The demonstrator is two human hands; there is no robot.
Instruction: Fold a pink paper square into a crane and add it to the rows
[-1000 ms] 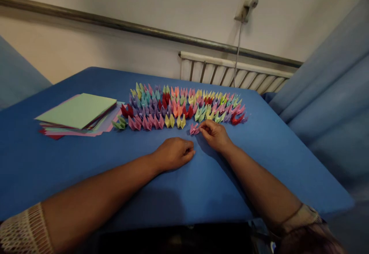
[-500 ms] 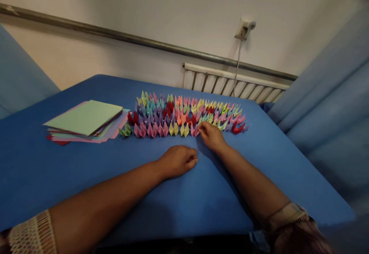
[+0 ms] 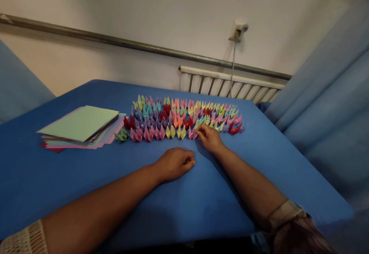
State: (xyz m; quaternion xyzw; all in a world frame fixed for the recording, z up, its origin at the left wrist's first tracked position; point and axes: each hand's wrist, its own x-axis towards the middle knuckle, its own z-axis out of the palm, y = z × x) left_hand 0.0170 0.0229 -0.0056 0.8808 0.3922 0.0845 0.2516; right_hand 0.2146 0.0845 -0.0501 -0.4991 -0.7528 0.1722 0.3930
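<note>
My right hand is at the near edge of the folded paper cranes, thumb and fingertips pinched on the side of a pink paper crane. That crane stands at the right end of the front row, beside a yellow crane. My left hand rests on the blue tabletop nearer to me, its fingers curled in with nothing visible in them. Behind the front row, several more rows of cranes in red, purple, green, yellow and pink stand close together. My right hand hides some of them.
A stack of coloured paper sheets, pale green on top, lies left of the cranes. Behind the table are a wall rail, a radiator and a wall socket with a plug. A blue curtain hangs at right.
The whole view has shifted slightly, so everything sits a little lower and further left. My right hand stays at the pink crane, and my left hand stays curled on the table.
</note>
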